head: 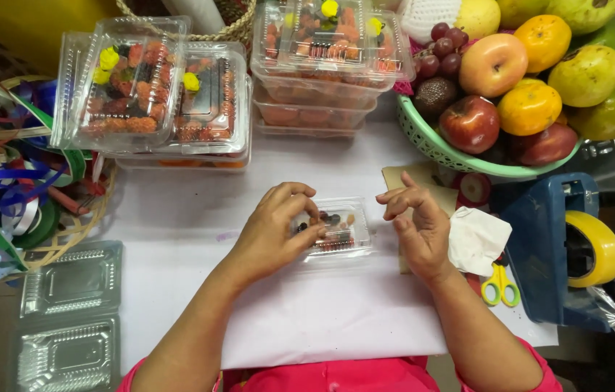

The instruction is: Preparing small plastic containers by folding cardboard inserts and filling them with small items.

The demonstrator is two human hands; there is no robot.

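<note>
In the head view, the landmark is the small clear box (338,231), which lies in the middle of the white counter (177,218), just in front of the person. It is closed or nearly closed, and small dark and red pieces show through its lid; what they are exactly is too small to tell.

The left hand (272,231) lies on the left end of the box. Its fingers (306,212) curl over the lid and press on it, probably so that the light box does not slide on the smooth counter. The right hand (417,226) hovers just right of the box and does not touch it. Its fingers are bent and loose and hold nothing, so it is free.

Behind the box, far from the person, stand stacks of filled clear boxes (155,94) with red fruit and yellow decorations, put away from the working place. Behind and right of the box is a green basket (431,141) piled with apples, oranges and grapes. Right of the box, near the right hand, lie a white crumpled paper (476,239), small yellow scissors (499,284) and a blue tape dispenser (550,239) with yellow tape, all within easy reach. Left of the box are coloured ribbons (2,167), and left and nearer to the person, empty clear trays (69,312) wait open.
</note>
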